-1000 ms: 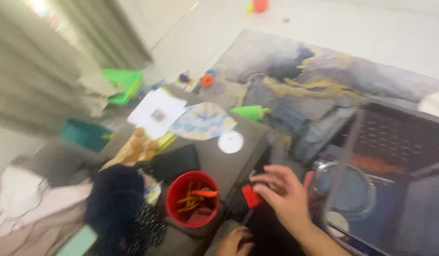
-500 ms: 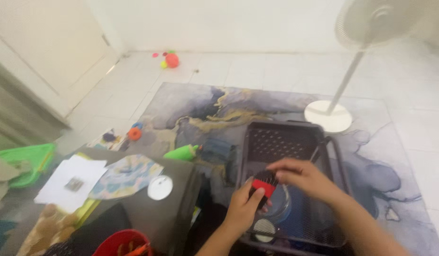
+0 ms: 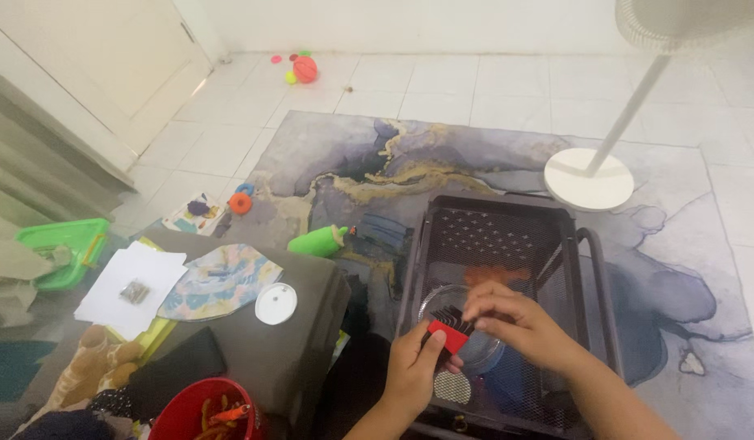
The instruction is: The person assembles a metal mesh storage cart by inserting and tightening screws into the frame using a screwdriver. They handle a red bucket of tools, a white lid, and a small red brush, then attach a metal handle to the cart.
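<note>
Hands are meeting over the black mesh cart (image 3: 584, 244), and I am seeing them working together on a small red block (image 3: 448, 335) with a fan of dark thin plates (image 3: 452, 319) standing out of it. My left hand (image 3: 411, 368) is closing around the block from below, thumb and fingers pinching its lower left corner. My right hand (image 3: 515, 323) is curling down from above, fingertips (image 3: 473, 310) resting on the upper edge of the dark plates; I cannot tell how firmly it is gripping them. The block's long axis is running diagonally, from upper left down to lower right, and the plates are pointing up and away from me toward the far end of the cart. Both are hovering just above a clear round lid (image 3: 466, 326) lying in the cart's tray.

Compared with half a second ago, the hands are sitting lower and nearer the middle of my view, the block is tilting more, and the dark plates are now showing above it. A second ago the right hand was holding the red piece alone beside the red bucket (image 3: 181, 417); that bucket is now well off to the left on the grey low table (image 3: 254, 350), near a white disc (image 3: 276, 303) and a patterned cloth (image 3: 218, 281).
</note>
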